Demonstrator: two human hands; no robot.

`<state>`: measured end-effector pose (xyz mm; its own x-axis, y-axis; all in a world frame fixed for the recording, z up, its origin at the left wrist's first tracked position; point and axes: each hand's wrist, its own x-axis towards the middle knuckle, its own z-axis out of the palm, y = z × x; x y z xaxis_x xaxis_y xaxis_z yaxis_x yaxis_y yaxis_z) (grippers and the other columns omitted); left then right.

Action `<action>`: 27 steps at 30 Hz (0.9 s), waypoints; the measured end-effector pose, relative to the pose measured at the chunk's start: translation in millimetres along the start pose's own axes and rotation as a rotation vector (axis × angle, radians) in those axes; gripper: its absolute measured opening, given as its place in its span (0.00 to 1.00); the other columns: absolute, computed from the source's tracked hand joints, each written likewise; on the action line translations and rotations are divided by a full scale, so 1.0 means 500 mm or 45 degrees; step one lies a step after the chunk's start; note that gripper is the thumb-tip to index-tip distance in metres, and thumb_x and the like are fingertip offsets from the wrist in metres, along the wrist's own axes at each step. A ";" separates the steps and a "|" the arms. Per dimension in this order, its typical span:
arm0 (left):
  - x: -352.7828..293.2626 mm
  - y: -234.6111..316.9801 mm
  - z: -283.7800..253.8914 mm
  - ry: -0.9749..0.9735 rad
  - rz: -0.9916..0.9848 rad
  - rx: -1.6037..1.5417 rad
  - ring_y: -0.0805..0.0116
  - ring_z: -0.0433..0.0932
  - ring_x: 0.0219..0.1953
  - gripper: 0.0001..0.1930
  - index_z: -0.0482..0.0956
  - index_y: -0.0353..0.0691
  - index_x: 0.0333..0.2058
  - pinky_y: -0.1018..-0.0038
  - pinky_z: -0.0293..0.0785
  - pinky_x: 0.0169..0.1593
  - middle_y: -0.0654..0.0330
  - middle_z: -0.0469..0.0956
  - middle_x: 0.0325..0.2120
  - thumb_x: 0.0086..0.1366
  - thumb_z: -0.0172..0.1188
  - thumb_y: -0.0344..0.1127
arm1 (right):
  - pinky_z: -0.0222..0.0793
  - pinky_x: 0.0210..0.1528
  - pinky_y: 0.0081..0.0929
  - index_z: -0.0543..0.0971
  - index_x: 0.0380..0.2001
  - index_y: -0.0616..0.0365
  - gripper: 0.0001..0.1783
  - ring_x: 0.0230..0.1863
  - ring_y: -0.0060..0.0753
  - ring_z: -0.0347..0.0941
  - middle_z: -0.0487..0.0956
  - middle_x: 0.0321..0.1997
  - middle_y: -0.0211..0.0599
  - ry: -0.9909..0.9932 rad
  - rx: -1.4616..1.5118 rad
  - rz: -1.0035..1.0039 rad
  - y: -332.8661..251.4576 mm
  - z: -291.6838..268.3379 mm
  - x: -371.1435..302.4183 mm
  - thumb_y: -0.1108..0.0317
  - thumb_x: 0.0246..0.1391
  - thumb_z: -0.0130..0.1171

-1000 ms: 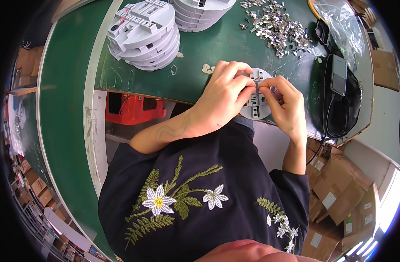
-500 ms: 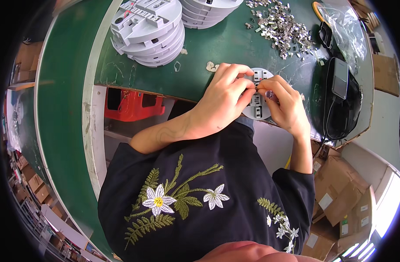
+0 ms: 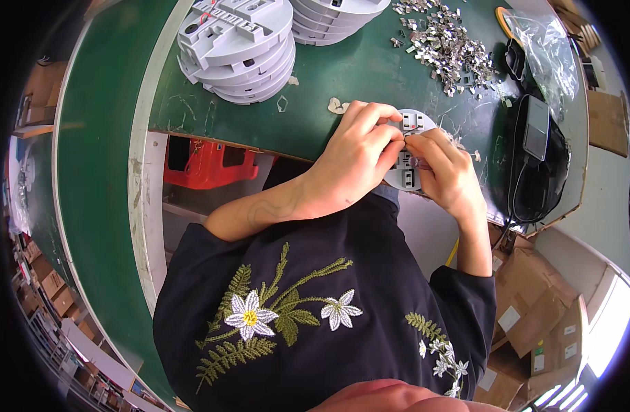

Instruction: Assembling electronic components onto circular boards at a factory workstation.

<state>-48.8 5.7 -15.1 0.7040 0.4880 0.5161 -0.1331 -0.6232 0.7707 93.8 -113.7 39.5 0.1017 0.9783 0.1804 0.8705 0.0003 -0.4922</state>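
A round, light-grey plastic housing (image 3: 411,180) with dark slots lies at the front edge of the green table, partly covered by both hands. Over its left side, my left hand (image 3: 360,147) is closed in a pinch, thumb and fingertips together; what they grip is too small to make out. My right hand (image 3: 449,168) is closed too, its fingertips meeting the left ones above the housing. A clear, purplish handle-like piece (image 3: 418,163) shows under the right fingers, its far end hidden. A thin dark strand, perhaps a wire, runs near the fingertips.
Stacked grey round housings (image 3: 239,55) stand at the back left, with another stack (image 3: 335,20) beside them. Small metal clips (image 3: 452,55) lie heaped at the back right. A black case (image 3: 535,178), a corded device (image 3: 535,127) and a clear plastic bag (image 3: 548,55) occupy the right side.
The right fingers have shifted slightly over the housing, and the clear purplish piece sits lower and more covered by them. My left hand keeps its pinch almost unmoved.
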 end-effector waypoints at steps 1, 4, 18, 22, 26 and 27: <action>0.000 0.000 0.000 -0.002 -0.003 -0.002 0.64 0.70 0.43 0.09 0.79 0.34 0.35 0.72 0.69 0.46 0.59 0.74 0.48 0.55 0.65 0.20 | 0.67 0.27 0.24 0.79 0.39 0.64 0.16 0.25 0.33 0.70 0.78 0.36 0.36 -0.004 -0.034 -0.020 0.002 0.002 -0.002 0.86 0.45 0.57; 0.003 0.003 -0.002 -0.010 0.003 -0.006 0.64 0.70 0.43 0.09 0.79 0.34 0.35 0.72 0.69 0.46 0.58 0.74 0.48 0.55 0.65 0.20 | 0.67 0.26 0.27 0.79 0.40 0.63 0.15 0.24 0.35 0.70 0.77 0.37 0.35 0.000 -0.107 -0.058 0.010 0.003 -0.004 0.84 0.46 0.59; 0.034 0.014 0.016 -0.176 0.202 0.351 0.63 0.69 0.38 0.07 0.79 0.35 0.32 0.75 0.70 0.41 0.59 0.74 0.39 0.53 0.64 0.20 | 0.52 0.20 0.09 0.84 0.40 0.64 0.09 0.17 0.13 0.62 0.75 0.18 0.28 0.371 0.647 0.690 -0.003 -0.027 0.014 0.77 0.56 0.59; 0.031 0.017 0.020 -0.111 0.145 0.220 0.62 0.70 0.38 0.06 0.77 0.35 0.30 0.74 0.71 0.40 0.58 0.73 0.38 0.53 0.61 0.20 | 0.49 0.19 0.12 0.82 0.32 0.61 0.07 0.16 0.15 0.58 0.72 0.17 0.27 0.612 0.787 0.780 -0.020 -0.022 0.023 0.74 0.60 0.55; 0.025 0.016 0.021 -0.077 0.097 0.133 0.63 0.70 0.37 0.06 0.77 0.35 0.29 0.74 0.71 0.40 0.59 0.74 0.38 0.53 0.61 0.20 | 0.45 0.18 0.16 0.75 0.23 0.56 0.13 0.15 0.16 0.52 0.66 0.14 0.25 0.790 1.306 0.616 -0.005 -0.028 0.024 0.70 0.63 0.50; 0.023 0.015 0.021 -0.073 0.083 0.109 0.64 0.70 0.37 0.06 0.77 0.35 0.30 0.74 0.71 0.40 0.59 0.75 0.38 0.52 0.61 0.19 | 0.43 0.17 0.17 0.72 0.20 0.53 0.16 0.14 0.17 0.50 0.63 0.13 0.23 0.833 1.539 0.511 0.001 -0.029 0.024 0.68 0.64 0.48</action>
<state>-34.4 0.4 -7.1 0.7349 0.4105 0.5399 -0.1213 -0.7037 0.7001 102.5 -104.8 54.1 0.7273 0.6847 0.0471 -0.1730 0.2493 -0.9529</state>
